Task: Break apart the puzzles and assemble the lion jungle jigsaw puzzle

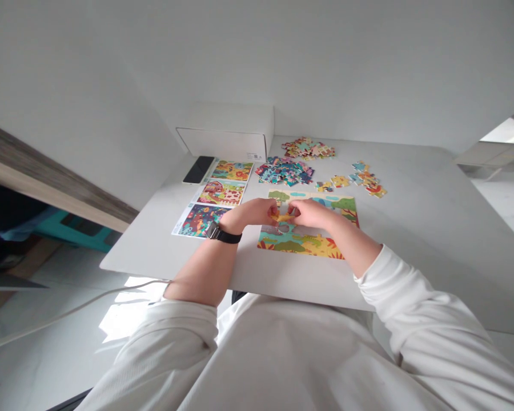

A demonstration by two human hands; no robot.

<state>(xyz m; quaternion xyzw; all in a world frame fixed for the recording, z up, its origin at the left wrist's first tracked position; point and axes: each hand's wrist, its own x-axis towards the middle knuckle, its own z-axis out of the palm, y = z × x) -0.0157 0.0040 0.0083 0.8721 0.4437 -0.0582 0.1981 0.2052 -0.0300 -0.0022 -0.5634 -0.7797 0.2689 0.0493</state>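
Left hand [251, 212] and right hand [312, 213] drawn close together, fingertips of both pinched on a small yellow-orange jigsaw piece [282, 217], held just over the middle of a part-built jigsaw puzzle [282, 242] on a white table [411, 228]. Black-strapped wristwatch [223, 233] on the left wrist, near three printed picture cards [205, 200] and a black phone [198, 169]. Farther off, beyond the puzzle, a heap of loose pieces [284, 171], a second pile [307, 148] and small scattered clusters [366, 180], with a white box [225, 131] against the wall. Main risks — too hard a pinch creasing the thin piece, a slip dropping it, or a forearm dragging across the puzzle and shifting fitted pieces out of line.
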